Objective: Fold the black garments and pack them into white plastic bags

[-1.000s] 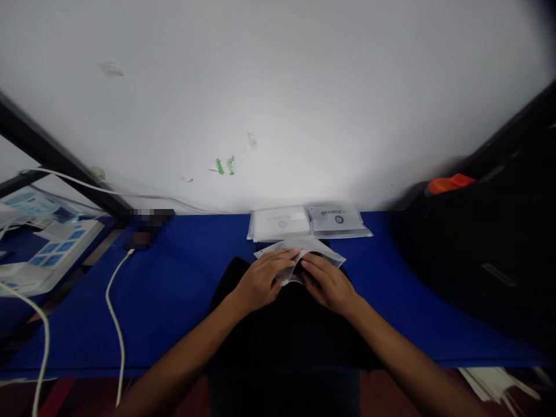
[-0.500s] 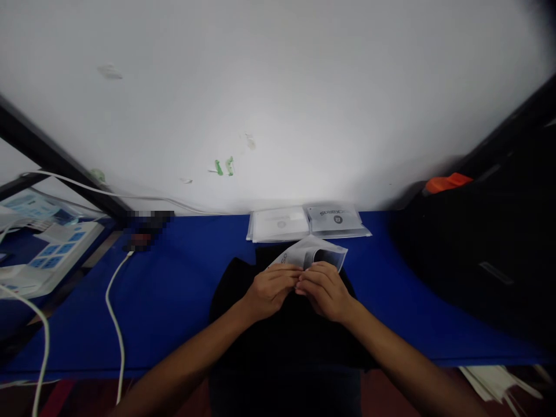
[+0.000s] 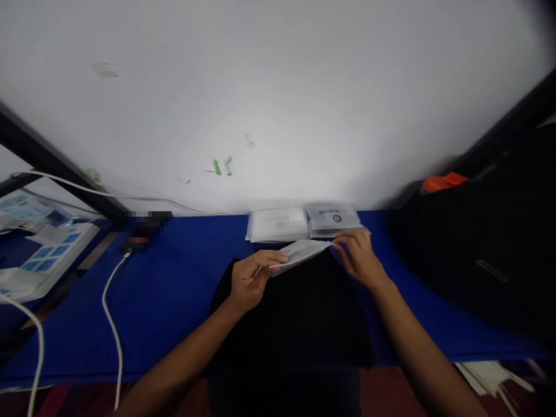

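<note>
A translucent plastic pouch is stretched between my two hands above a black cloth. My left hand pinches its left end between thumb and fingers. At its upper right corner, my right hand grips the edge with closed fingertips. Just beyond lie two groups of similar pouches, a whitish one on the left and one with dark lettering and a round logo on the right.
A blue table meets a pale wall. On the right stands a large black object with an orange item on it. White cables and a white-and-blue box are at the left.
My hands have moved apart, the left one to the left and the right one up and right. The pouch is now drawn flatter between them and its dark part no longer shows.
</note>
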The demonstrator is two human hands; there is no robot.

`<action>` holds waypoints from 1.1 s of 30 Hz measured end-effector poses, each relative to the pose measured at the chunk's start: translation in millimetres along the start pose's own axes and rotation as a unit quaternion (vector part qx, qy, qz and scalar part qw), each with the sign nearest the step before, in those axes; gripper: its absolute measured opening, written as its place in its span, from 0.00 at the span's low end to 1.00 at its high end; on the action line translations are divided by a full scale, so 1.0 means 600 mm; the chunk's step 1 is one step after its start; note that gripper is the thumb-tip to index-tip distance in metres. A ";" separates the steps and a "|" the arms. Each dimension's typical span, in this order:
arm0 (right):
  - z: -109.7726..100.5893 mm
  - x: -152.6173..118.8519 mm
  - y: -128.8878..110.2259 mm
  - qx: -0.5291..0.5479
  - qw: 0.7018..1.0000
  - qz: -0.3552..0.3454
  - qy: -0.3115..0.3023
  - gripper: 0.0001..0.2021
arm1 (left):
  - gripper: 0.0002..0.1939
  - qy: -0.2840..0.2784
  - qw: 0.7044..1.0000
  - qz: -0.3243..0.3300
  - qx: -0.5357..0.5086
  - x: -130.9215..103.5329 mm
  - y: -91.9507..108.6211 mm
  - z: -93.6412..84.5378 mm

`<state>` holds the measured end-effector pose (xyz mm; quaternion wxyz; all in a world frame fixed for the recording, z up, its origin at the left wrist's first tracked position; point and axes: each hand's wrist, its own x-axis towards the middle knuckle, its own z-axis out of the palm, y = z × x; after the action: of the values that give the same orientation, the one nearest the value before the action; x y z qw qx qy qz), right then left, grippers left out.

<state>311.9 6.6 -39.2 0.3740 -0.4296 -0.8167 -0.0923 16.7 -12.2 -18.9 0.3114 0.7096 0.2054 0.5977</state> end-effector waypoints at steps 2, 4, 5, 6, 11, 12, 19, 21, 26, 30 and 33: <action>0.001 0.006 -0.019 0.032 0.998 -0.028 -0.047 0.24 | 0.05 -0.033 0.999 0.015 -0.019 -0.006 0.000 0.009; 0.008 0.012 -0.045 0.060 0.990 -0.077 -0.101 0.30 | 0.06 -0.074 0.996 0.043 -0.015 -0.014 0.002 0.021; 0.012 0.014 -0.056 0.072 0.985 -0.103 -0.121 0.28 | 0.06 -0.094 0.994 0.061 -0.003 -0.017 0.003 0.026; 0.015 0.015 -0.066 0.083 0.980 -0.126 -0.131 0.25 | 0.06 -0.111 0.991 0.079 0.014 -0.021 0.003 0.030; 0.001 0.015 -0.057 0.087 0.985 -0.135 -0.061 0.24 | 0.17 -0.053 0.962 0.132 0.231 -0.028 0.000 0.032; -0.005 0.017 -0.046 0.065 0.990 -0.119 -0.032 0.25 | 0.21 -0.019 0.951 0.127 0.282 -0.027 -0.003 0.030; 0.018 0.039 0.083 -0.168 0.983 0.074 -0.028 0.33 | 0.20 -0.137 0.934 0.008 0.331 -0.028 -0.021 0.026; 0.042 0.033 0.121 -0.169 0.975 0.091 -0.116 0.33 | 0.17 -0.207 0.930 -0.016 0.304 -0.034 -0.027 0.027; 0.076 -0.003 0.176 -0.145 0.971 0.089 -0.166 0.37 | 0.20 -0.312 0.910 -0.051 0.270 -0.044 -0.041 0.027; 0.070 -0.015 0.176 -0.132 0.975 0.079 -0.159 0.34 | 0.36 -0.397 0.858 -0.079 0.315 -0.047 -0.051 0.021; 0.059 -0.011 0.155 -0.113 0.979 0.078 -0.149 0.33 | 0.37 -0.429 0.841 -0.076 0.321 -0.045 -0.063 0.016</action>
<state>367.5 76.1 -84.6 0.2034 -0.5404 -0.8115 -0.0897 23.5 -4.5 -65.0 0.1675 0.9374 0.2854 0.1083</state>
